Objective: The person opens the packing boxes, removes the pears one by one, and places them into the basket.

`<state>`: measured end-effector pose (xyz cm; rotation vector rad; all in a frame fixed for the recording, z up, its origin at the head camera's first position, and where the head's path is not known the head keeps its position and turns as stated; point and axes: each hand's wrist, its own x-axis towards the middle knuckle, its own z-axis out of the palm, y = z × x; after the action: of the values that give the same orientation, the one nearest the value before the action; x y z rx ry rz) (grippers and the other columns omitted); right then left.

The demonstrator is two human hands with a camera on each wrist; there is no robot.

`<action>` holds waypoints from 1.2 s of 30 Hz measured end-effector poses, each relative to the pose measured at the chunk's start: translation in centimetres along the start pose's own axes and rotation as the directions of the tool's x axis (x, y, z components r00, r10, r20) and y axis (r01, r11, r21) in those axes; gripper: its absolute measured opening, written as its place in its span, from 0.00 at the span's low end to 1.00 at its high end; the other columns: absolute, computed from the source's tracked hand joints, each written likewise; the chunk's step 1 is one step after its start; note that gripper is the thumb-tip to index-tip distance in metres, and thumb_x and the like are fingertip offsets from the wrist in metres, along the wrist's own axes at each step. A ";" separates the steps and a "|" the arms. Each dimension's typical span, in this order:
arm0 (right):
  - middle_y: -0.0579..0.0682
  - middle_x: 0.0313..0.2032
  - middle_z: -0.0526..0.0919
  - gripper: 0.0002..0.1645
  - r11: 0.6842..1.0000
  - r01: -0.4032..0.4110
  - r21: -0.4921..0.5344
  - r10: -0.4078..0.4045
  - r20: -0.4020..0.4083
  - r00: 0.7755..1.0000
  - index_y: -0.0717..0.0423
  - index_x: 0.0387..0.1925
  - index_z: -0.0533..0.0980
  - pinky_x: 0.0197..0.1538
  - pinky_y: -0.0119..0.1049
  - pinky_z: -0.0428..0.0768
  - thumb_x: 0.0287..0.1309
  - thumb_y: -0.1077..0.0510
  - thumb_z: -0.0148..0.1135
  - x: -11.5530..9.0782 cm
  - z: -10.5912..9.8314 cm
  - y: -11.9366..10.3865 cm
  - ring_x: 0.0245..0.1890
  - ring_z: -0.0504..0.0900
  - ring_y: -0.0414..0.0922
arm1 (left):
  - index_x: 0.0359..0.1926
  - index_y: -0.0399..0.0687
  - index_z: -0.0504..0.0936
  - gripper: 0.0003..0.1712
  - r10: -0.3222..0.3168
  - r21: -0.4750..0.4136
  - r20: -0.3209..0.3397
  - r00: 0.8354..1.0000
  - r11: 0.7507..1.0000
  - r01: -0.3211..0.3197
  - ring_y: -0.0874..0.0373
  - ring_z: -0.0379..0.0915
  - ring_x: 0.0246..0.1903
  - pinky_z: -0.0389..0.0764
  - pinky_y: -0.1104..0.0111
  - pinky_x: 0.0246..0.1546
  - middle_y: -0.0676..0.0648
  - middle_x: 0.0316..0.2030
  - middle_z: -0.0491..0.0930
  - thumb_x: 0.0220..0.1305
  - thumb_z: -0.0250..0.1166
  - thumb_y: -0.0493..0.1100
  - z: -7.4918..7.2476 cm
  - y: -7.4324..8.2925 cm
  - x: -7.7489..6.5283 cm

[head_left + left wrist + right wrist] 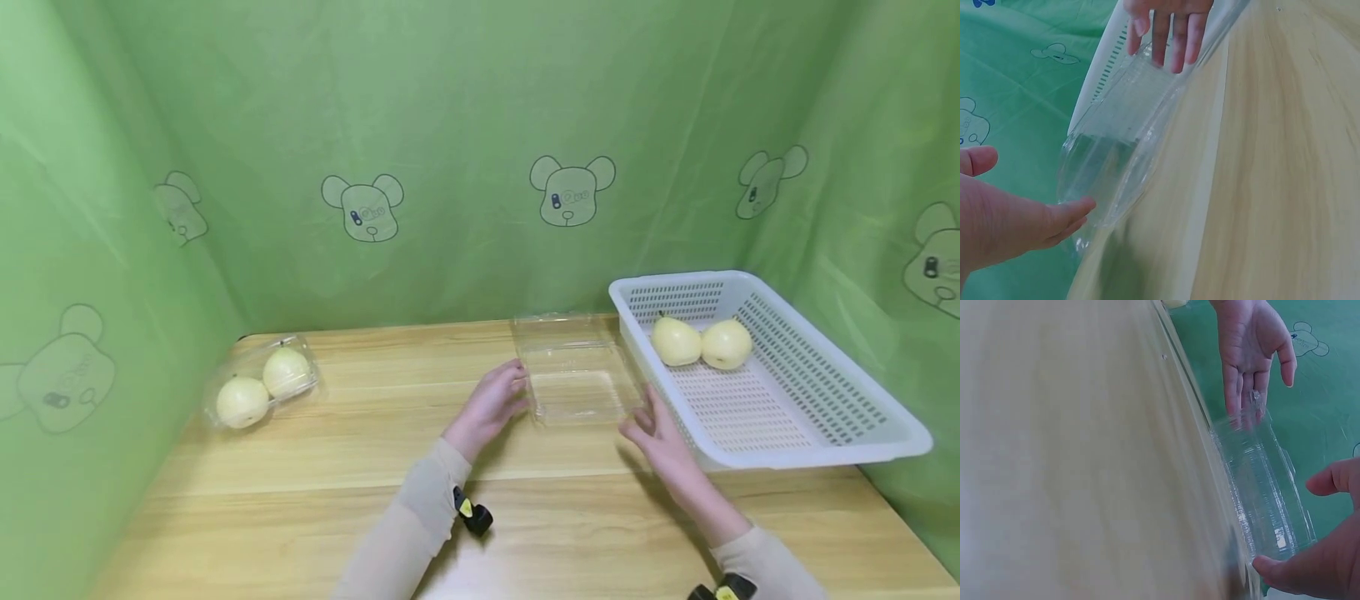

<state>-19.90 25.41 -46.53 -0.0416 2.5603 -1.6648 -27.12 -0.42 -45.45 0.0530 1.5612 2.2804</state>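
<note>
An empty clear plastic clamshell box [576, 392] lies on the table with its lid raised or folded back toward the curtain. My left hand [491, 407] is at its left side, fingers extended; in the left wrist view the fingertips [1082, 209] reach the box edge. At the opposite side is my right hand [660, 433], thumb and fingers apart, between the box and a white basket. The right wrist view shows the right fingers [1272, 569] by the near end of the box [1260, 487]. Neither hand grips it.
The white slotted basket [817, 457] stands at the right and holds two pale yellow pears [726, 344]. Far left, another clear box [303, 387] contains two pears [242, 402]. A green curtain [465, 100] with bear faces surrounds the wooden table [300, 508].
</note>
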 end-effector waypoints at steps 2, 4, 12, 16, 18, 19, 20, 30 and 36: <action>0.64 0.76 0.28 0.57 1.000 0.023 0.009 -0.023 0.001 1.000 0.53 0.75 0.22 0.68 0.71 0.53 0.67 0.58 0.54 -0.3 0.0 0.0 0.72 0.45 0.74 | 0.74 0.35 0.51 0.37 -0.002 0.016 -0.015 1.000 1.000 0.002 0.37 0.46 0.74 0.55 0.46 0.74 0.33 0.75 0.49 0.68 0.51 0.40 -0.5 0.2 -0.3; 0.64 0.76 0.27 0.57 0.999 0.043 0.015 -0.043 0.000 0.999 0.53 0.75 0.23 0.67 0.72 0.53 0.66 0.59 0.54 -0.6 0.1 0.0 0.71 0.44 0.75 | 0.74 0.36 0.53 0.36 0.001 0.036 -0.023 1.000 0.999 -0.001 0.36 0.46 0.74 0.56 0.45 0.73 0.34 0.75 0.50 0.68 0.51 0.39 -1.1 0.6 -0.7; 0.71 0.75 0.37 0.54 0.995 0.088 -0.050 -0.091 -0.047 0.995 0.62 0.76 0.34 0.68 0.68 0.58 0.62 0.63 0.58 -2.1 0.7 -0.7 0.70 0.47 0.75 | 0.71 0.35 0.58 0.32 0.039 0.169 -0.020 0.999 0.985 -0.035 0.36 0.49 0.73 0.57 0.43 0.72 0.36 0.74 0.52 0.68 0.50 0.38 -4.4 1.9 -2.8; 0.75 0.72 0.43 0.51 0.991 0.104 -0.084 -0.109 -0.058 0.992 0.66 0.75 0.39 0.66 0.66 0.63 0.61 0.64 0.59 -2.7 1.0 -0.9 0.69 0.51 0.75 | 0.70 0.36 0.61 0.30 0.062 0.231 -0.040 0.997 0.972 -0.051 0.37 0.51 0.72 0.59 0.43 0.71 0.37 0.74 0.55 0.68 0.49 0.38 -6.2 3.0 -4.3; 0.75 0.70 0.47 0.49 0.990 0.112 -0.089 -0.117 -0.056 0.992 0.67 0.75 0.41 0.65 0.64 0.65 0.61 0.64 0.58 -2.9 1.2 -1.0 0.68 0.54 0.74 | 0.69 0.36 0.62 0.29 0.077 0.237 -0.051 0.996 0.969 -0.063 0.37 0.51 0.72 0.58 0.44 0.72 0.36 0.73 0.56 0.68 0.49 0.38 -7.1 3.5 -5.0; 0.75 0.70 0.48 0.48 0.990 0.114 -0.085 -0.118 -0.052 0.992 0.67 0.74 0.43 0.65 0.64 0.65 0.61 0.65 0.58 -3.0 1.4 -1.0 0.67 0.55 0.74 | 0.69 0.35 0.62 0.29 0.086 0.242 -0.057 0.995 0.968 -0.070 0.37 0.52 0.72 0.58 0.44 0.72 0.36 0.73 0.56 0.68 0.49 0.37 -7.6 3.8 -5.3; 0.74 0.69 0.50 0.47 0.990 0.117 -0.073 -0.120 -0.043 0.992 0.67 0.74 0.44 0.65 0.64 0.65 0.62 0.65 0.57 -3.0 1.5 -1.0 0.67 0.55 0.74 | 0.69 0.35 0.62 0.29 0.094 0.241 -0.063 0.994 0.967 -0.076 0.36 0.52 0.72 0.58 0.44 0.72 0.35 0.73 0.56 0.68 0.49 0.37 -8.0 4.1 -5.7; 0.66 0.58 0.71 0.31 0.991 0.119 -0.054 -0.119 0.008 0.993 0.68 0.64 0.59 0.54 0.22 0.76 0.63 0.63 0.57 -3.3 3.8 -1.7 0.58 0.74 0.62 | 0.68 0.36 0.63 0.27 0.146 0.301 -0.146 0.978 0.949 -0.097 0.38 0.62 0.68 0.63 0.46 0.70 0.36 0.67 0.66 0.70 0.47 0.38 -12.0 7.0 -9.0; 0.63 0.52 0.79 0.22 0.988 0.145 -0.056 -0.140 0.078 0.987 0.67 0.57 0.70 0.49 0.21 0.79 0.64 0.60 0.58 -2.9 5.2 -2.7 0.51 0.80 0.50 | 0.68 0.38 0.64 0.26 0.172 0.394 -0.184 0.968 0.915 -0.088 0.42 0.68 0.64 0.71 0.54 0.65 0.34 0.66 0.68 0.72 0.45 0.41 -14.0 8.5 -10.6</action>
<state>-16.60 19.75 -46.05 -0.2913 2.6078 -1.5968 -23.00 -18.99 -41.24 0.0135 2.1635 2.0959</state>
